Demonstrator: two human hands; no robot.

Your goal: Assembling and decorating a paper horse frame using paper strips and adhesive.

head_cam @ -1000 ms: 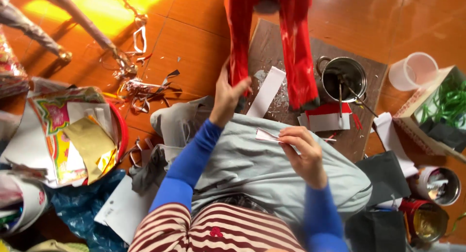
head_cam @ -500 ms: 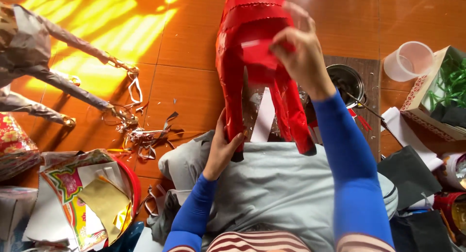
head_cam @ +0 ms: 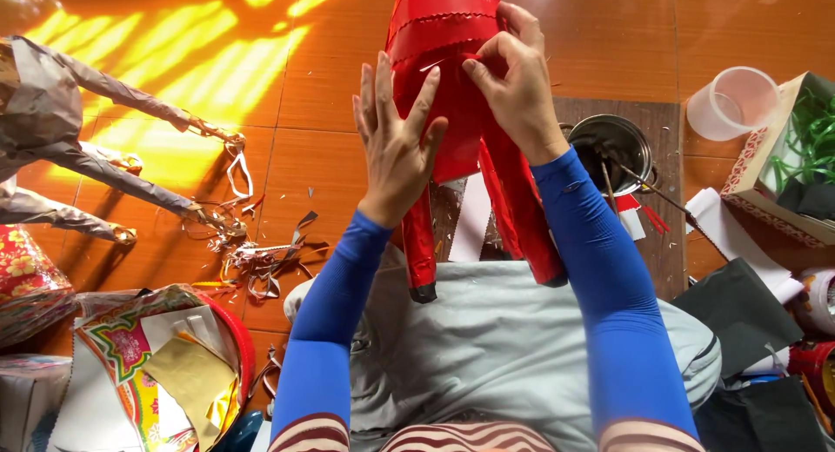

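While we sit on the orange tiled floor with a grey cloth across our lap, we work on a glossy red paper-covered figure with long legs, which stands upright in front of us at the top middle of the view, its legs reaching down to the cloth. Our left hand lies flat against the figure's left flank, fingers spread wide and holding nothing. Our right hand is on the figure's front, thumb and forefinger pinched narrowly on a strip of the red paper, the other fingers curled behind the body. Just right of the figure a round metal pot with a stick in it sits on a dark wooden board. Farther right stand a clear plastic cup and a cardboard box of green ribbon. At left lie a brown paper-wrapped frame, curled foil scraps, and a red basin of patterned and gold paper sheets.
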